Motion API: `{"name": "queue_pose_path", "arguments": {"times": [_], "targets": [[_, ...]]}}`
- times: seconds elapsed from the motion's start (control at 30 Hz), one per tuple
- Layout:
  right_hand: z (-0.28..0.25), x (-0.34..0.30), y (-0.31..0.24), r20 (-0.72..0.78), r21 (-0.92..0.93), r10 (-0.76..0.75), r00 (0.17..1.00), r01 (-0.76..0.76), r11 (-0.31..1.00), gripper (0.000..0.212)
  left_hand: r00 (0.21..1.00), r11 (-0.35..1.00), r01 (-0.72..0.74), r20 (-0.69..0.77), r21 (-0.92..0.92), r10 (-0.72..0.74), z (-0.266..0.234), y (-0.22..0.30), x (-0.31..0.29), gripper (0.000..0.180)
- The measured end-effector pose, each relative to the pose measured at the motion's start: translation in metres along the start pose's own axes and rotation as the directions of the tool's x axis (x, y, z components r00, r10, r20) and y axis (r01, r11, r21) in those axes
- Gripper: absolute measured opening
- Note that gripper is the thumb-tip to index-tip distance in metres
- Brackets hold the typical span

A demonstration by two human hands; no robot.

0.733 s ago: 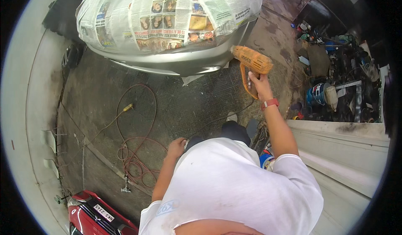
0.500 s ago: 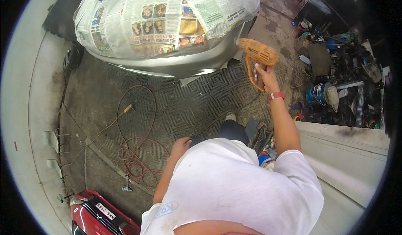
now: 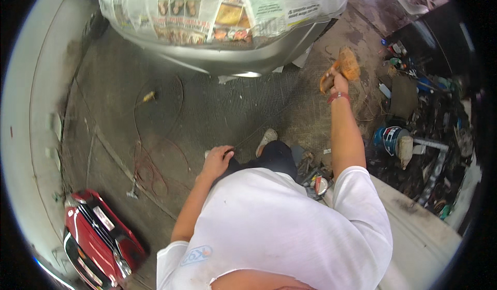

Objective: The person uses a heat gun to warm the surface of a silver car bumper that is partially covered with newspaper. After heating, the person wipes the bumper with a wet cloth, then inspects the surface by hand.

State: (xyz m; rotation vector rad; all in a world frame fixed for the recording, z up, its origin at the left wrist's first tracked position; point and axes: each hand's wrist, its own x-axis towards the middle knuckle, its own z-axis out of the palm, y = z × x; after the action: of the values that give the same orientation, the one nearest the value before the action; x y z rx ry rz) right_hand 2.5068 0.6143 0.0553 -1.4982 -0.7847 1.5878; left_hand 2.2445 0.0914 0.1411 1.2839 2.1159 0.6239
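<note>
My right hand (image 3: pixel 339 84), arm stretched forward, grips the handle of an orange heat gun (image 3: pixel 348 65). The heat gun is held in the air to the right of a silver car bumper (image 3: pixel 207 58); its outline is blurred and its nozzle is hard to make out. Newspaper sheets (image 3: pixel 207 10) cover the car body above that bumper. My left hand (image 3: pixel 219 159) is low by the knee of my dark trousers, with its fingers apart and no tool visible in it.
A thin red hose (image 3: pixel 147 168) lies coiled on the floor at left, near a yellow connector (image 3: pixel 149 96). A red car front (image 3: pixel 101 238) stands at lower left. On the right are a blue bucket (image 3: pixel 388 139) and cluttered tools. A pale wall (image 3: pixel 36 109) runs along the left.
The heat gun has swung right, away from the bumper, and turned so its side no longer shows. My view has shifted, with the covered car now higher in the picture.
</note>
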Motion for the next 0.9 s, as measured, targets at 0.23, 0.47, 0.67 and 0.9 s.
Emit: {"name": "queue_pose_path", "arguments": {"times": [0.23,0.47,0.67,0.9], "targets": [[-0.045,-0.091,0.165,0.438,-0.642,-0.248,0.864,0.494,0.586,0.054,0.97,0.973,0.215,0.095,0.079,-0.223,0.046,-0.021,-0.013,0.018],[-0.03,-0.156,0.205,0.739,-0.554,-0.01,0.673,0.616,0.56,0.062,0.936,0.93,0.333,0.061,0.157,-0.346,0.061,-0.039,-0.044,0.015],[-0.015,-0.08,0.158,0.386,-0.689,0.273,0.881,0.079,0.72,0.059,0.938,0.952,0.278,0.179,0.124,-0.297,0.077,-0.024,-0.014,0.019],[-0.028,0.032,0.215,-0.06,-0.467,0.208,0.976,-0.212,0.859,0.064,0.954,0.964,0.266,0.144,0.011,-0.265,0.127,-0.034,0.017,0.022]]}}
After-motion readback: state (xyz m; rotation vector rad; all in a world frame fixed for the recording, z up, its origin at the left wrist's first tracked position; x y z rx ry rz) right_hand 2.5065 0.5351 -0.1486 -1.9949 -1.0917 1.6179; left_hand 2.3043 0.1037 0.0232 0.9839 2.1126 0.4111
